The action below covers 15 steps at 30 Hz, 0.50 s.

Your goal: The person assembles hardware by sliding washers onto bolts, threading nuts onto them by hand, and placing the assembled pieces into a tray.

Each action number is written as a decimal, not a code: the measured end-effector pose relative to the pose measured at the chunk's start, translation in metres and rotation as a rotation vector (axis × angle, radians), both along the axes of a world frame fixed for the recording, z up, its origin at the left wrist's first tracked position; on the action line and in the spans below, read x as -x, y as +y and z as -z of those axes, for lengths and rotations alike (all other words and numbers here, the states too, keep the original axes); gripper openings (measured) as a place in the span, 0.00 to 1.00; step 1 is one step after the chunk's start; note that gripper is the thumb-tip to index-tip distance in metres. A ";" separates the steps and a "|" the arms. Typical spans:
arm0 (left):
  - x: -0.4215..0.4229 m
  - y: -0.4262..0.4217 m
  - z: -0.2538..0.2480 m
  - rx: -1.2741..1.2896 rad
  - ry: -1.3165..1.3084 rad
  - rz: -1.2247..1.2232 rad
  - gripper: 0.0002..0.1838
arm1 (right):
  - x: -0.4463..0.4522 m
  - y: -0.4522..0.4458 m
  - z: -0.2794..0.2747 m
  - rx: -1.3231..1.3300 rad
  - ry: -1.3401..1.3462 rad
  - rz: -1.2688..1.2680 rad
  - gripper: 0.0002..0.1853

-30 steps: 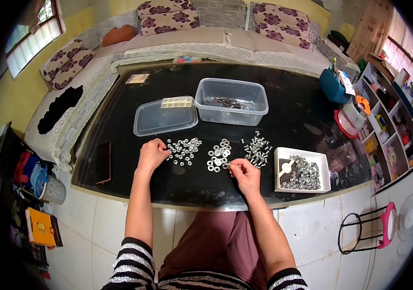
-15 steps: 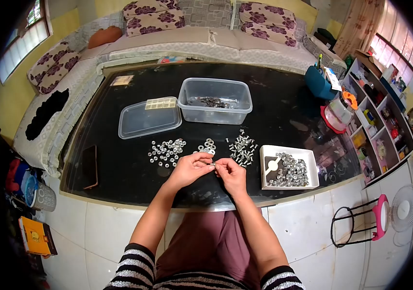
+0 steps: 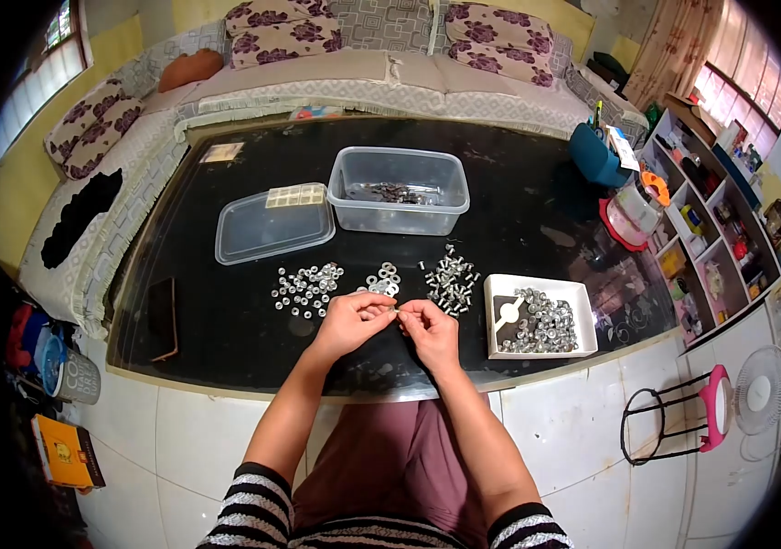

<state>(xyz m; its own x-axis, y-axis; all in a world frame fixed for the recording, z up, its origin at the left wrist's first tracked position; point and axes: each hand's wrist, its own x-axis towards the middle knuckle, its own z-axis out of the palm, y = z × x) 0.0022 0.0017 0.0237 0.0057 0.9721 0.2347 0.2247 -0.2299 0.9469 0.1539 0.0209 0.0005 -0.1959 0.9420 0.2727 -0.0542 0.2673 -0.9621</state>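
Observation:
My left hand (image 3: 360, 320) and my right hand (image 3: 430, 331) meet near the table's front edge, fingertips pinched together. Between them is a small metal fastener (image 3: 397, 309), mostly covered by the fingers, so its exact kind is unclear. Just beyond my left fingers lies a small pile of flat washers (image 3: 382, 277). To its left spreads a group of nuts (image 3: 306, 289). Past my right hand is a heap of short bolts (image 3: 452, 282). Further right, a white box (image 3: 495, 346) holds many metal fasteners (image 3: 546, 322).
A clear plastic tub (image 3: 400, 220) with small metal parts stands mid-table, its lid (image 3: 272, 233) lying to the left. A phone (image 3: 163, 318) lies near the left edge. At the right stand a teal holder (image 3: 598, 156) and a clear jar (image 3: 633, 215) with an orange top.
The whole view has shifted slightly left. Both hands stay together with fingertips pinched, the small fastener now more covered. The piles look unchanged.

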 end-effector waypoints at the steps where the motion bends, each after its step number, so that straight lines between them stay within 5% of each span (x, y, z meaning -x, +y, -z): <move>1: 0.001 0.000 0.000 0.000 -0.001 0.000 0.10 | 0.000 0.000 -0.001 0.006 -0.004 0.017 0.03; 10: 0.002 -0.002 0.007 -0.349 0.404 -0.081 0.11 | 0.000 0.000 -0.002 0.022 0.029 0.077 0.04; 15: 0.002 0.000 0.007 -0.389 0.408 -0.147 0.08 | -0.012 0.007 -0.029 -0.044 -0.119 0.060 0.04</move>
<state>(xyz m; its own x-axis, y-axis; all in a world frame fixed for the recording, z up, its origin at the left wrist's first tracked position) 0.0006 0.0019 0.0163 0.0424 0.8120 0.5821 0.6097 -0.4826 0.6288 0.1662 0.0276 0.0296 -0.1730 0.9407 0.2919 0.0772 0.3084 -0.9481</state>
